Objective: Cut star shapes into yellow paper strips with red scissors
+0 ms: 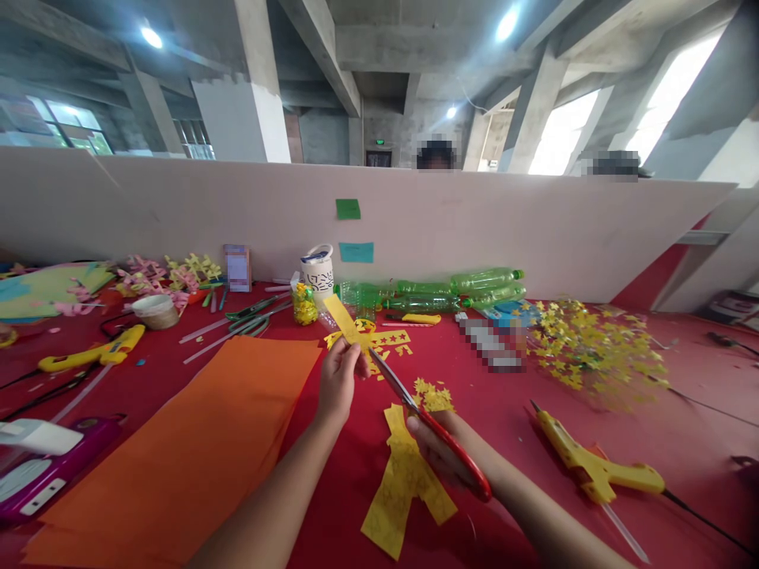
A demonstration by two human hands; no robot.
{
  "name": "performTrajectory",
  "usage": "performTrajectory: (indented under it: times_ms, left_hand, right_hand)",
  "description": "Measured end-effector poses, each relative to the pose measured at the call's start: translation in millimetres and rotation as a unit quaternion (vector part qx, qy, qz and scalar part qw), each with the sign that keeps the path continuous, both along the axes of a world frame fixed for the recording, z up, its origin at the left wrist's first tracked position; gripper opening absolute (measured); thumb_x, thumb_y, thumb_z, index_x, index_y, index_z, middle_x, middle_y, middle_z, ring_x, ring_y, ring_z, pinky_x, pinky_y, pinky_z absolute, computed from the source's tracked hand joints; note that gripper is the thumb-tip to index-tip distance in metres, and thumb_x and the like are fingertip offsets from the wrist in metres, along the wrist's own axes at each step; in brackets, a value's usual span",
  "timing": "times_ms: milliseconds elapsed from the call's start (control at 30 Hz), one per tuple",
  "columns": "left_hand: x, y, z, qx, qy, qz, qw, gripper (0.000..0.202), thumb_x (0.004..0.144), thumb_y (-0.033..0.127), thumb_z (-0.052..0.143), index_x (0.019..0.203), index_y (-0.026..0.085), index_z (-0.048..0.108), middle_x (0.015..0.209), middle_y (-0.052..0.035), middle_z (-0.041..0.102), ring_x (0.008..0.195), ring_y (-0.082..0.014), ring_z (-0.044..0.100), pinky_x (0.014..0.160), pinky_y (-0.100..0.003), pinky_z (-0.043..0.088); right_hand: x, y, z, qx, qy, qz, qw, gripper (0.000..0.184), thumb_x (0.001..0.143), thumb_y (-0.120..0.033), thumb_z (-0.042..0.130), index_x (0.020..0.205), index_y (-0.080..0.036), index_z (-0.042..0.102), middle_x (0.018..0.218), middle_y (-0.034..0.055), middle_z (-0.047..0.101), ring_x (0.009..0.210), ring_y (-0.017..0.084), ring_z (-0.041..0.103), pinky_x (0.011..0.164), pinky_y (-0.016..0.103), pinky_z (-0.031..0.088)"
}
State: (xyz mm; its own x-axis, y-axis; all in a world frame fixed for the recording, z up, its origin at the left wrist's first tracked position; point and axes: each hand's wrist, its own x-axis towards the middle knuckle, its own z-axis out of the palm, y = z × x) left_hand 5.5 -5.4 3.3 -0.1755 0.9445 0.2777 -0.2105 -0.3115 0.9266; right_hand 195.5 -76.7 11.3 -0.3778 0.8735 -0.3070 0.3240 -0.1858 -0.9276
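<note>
Between its fingertips my left hand [340, 377] pinches a strip of yellow paper [340, 314] that points up and away. My right hand [442, 442] is closed round red-handled scissors [454, 444], whose blades reach up-left to the lower end of the strip. Whether the blades touch the paper I cannot tell. Below the scissors lie several wider yellow paper strips [391, 494], crossing one another. A small heap of yellow paper stars [432, 395] sits just beyond my right hand. Star-punched yellow scraps [394, 338] are scattered behind my left hand.
Orange paper sheets [195, 442] cover the left front. Yellow glue guns lie at right [593, 462] and left [98, 352]. Green plastic bottles [427, 292], a white cup [319, 269] and a yellow star bunch [593, 344] stand towards the white partition [415, 229].
</note>
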Motion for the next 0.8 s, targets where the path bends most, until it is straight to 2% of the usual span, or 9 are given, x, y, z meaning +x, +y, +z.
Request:
performTrajectory:
  times_ms: [133, 267, 433, 800]
  left_hand:
    - [-4.1, 2.1, 0.3, 0.004, 0.04, -0.028, 0.999, 0.025, 0.085, 0.036, 0.054, 0.067, 0.019, 0.048, 0.052, 0.004, 0.055, 0.049, -0.0096, 0.05, 0.053, -0.022, 0.04]
    - [-6.1, 3.7, -0.4, -0.003, 0.035, -0.046, 0.998, 0.024, 0.084, 0.035, 0.054, 0.067, 0.019, 0.048, 0.051, 0.0043, 0.055, 0.047, -0.0095, 0.05, 0.052, -0.022, 0.04]
    - [-7.8, 4.7, -1.0, -0.008, 0.026, -0.048, 0.999, 0.022, 0.084, 0.032, 0.054, 0.068, 0.019, 0.049, 0.05, 0.0043, 0.055, 0.046, -0.0096, 0.049, 0.051, -0.022, 0.039]
    - [-9.7, 5.7, -2.3, -0.001, 0.053, -0.048, 0.997, 0.021, 0.085, 0.033, 0.054, 0.07, 0.018, 0.052, 0.05, 0.0047, 0.054, 0.046, -0.0093, 0.049, 0.051, -0.022, 0.038]
  right_hand:
    - [2.9, 0.6, 3.0, 0.013, -0.017, 0.024, 0.999, 0.048, 0.082, -0.058, 0.056, 0.058, -0.018, 0.043, 0.037, -0.0073, 0.038, 0.03, 0.006, 0.037, 0.033, 0.017, 0.028]
    - [2.7, 0.5, 3.3, 0.002, -0.018, 0.023, 1.0, 0.049, 0.082, -0.061, 0.054, 0.06, -0.019, 0.044, 0.035, -0.0075, 0.037, 0.029, 0.006, 0.036, 0.033, 0.017, 0.028]
    - [3.5, 0.1, 4.6, 0.009, 0.0, 0.03, 1.0, 0.051, 0.084, -0.062, 0.052, 0.06, -0.018, 0.044, 0.034, -0.0071, 0.037, 0.029, 0.006, 0.036, 0.034, 0.018, 0.027]
    - [1.4, -0.9, 11.9, 0.011, -0.03, 0.015, 0.999, 0.051, 0.08, -0.062, 0.056, 0.056, -0.018, 0.044, 0.034, -0.0069, 0.037, 0.028, 0.006, 0.036, 0.032, 0.018, 0.025]
